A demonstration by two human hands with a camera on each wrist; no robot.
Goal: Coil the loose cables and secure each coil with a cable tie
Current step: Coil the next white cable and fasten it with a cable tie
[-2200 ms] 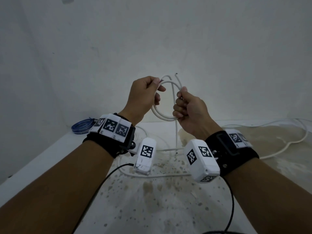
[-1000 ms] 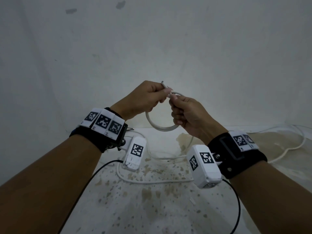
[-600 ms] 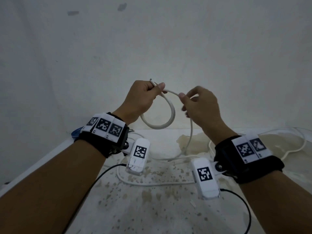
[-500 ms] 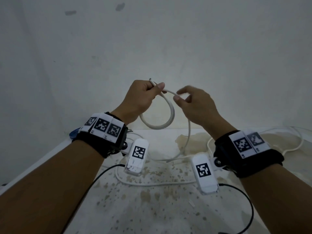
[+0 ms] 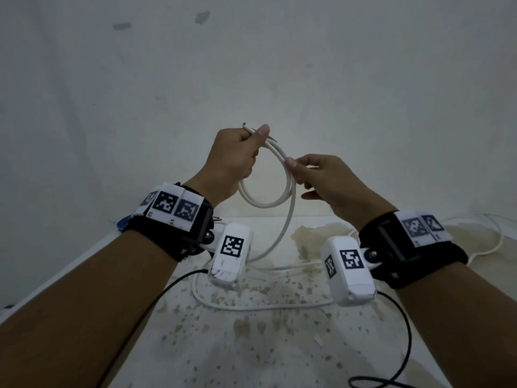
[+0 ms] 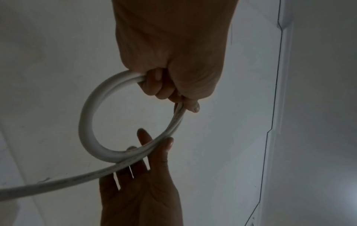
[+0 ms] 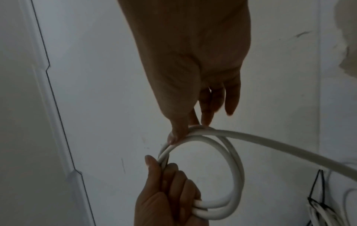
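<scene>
A white cable [image 5: 265, 203] hangs as a small two-turn coil in the air between both hands. My left hand [image 5: 257, 138] grips the coil's top in a fist, and a short cable end sticks out above the thumb. On the coil's right side my right hand [image 5: 291, 163] pinches the strand between thumb and forefinger, its other fingers loose. In the left wrist view the coil [image 6: 85, 122] curves below the fist. The right wrist view shows the thumb [image 7: 173, 137] pressing on the coil [image 7: 236, 168]. The cable's loose length [image 5: 279, 239] drops to the table.
The stained white table [image 5: 251, 345] carries more loose white cable in front [image 5: 251, 307] and at the far right [image 5: 489, 247]. A blue cable coil [image 5: 123, 224] lies at the back left behind my left wrist. Black wrist-camera leads [image 5: 402, 331] trail below. A white wall stands close behind.
A second turn of cable now lies against the first loop in my left hand. My right hand has closed from spread fingers into a pinch on the strand.
</scene>
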